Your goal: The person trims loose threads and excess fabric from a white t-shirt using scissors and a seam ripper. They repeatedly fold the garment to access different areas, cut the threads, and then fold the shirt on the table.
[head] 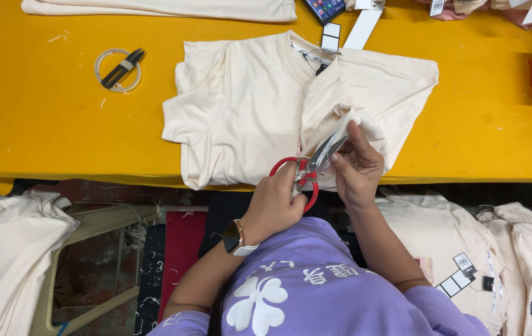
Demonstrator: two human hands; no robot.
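The left hand (276, 199) grips red scissors (306, 168) while right-hand fingers (358, 146) pinch the soft, light shirt (247, 106), perhaps by a hem, on the worktop (42, 124).

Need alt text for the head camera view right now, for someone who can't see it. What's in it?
The left hand holds red-handled scissors with blades at a fold of a cream T-shirt, which the right hand pinches, on a yellow table. Small black thread snips lie at the table's left, and more cream garments are stacked below the table edge.
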